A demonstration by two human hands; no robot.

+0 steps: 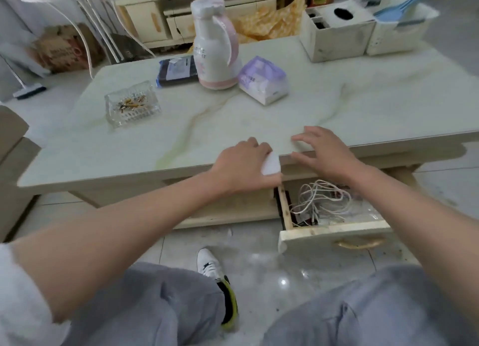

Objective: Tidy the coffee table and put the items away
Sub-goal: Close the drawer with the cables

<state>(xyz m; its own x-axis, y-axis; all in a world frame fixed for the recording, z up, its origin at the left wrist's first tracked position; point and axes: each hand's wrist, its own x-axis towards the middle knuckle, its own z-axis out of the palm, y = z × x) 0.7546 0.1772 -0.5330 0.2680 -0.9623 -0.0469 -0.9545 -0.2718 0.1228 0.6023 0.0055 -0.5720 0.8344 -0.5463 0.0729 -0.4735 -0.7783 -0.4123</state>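
Worktop (259,117): glossy pale marble-look slab, green and tan veins, rounded edge, cream wooden base under it.

Left hand (243,164) at the near edge, fingers curled around a small smooth white object (270,164) (can't tell what it is, mostly hidden by the hand). Right hand (324,153) just beside it, palm down, fingers spread and resting on the slab edge, holding nothing.

Drawer (331,234) under the right hand is pulled open: raw wood sides, cream front, curved gold handle. Inside, a tangle of thin white cables (321,200).

Farther back on the worktop:
- cut-glass ashtray (132,103), square, ribbed, with butts in it
- white flask (215,44) with pink handle and base, upright
- dark flat packet (176,70) with a white label, touching the flask's left side
- soft purple-white tissue pack (263,79), just right of the flask
- two grubby white boxes (363,26) at the far right corner, one holding a blue plastic scoop (404,3)

Floor (259,268): shiny grey tile, scuffed. Cream cabinet (181,16) behind the worktop.
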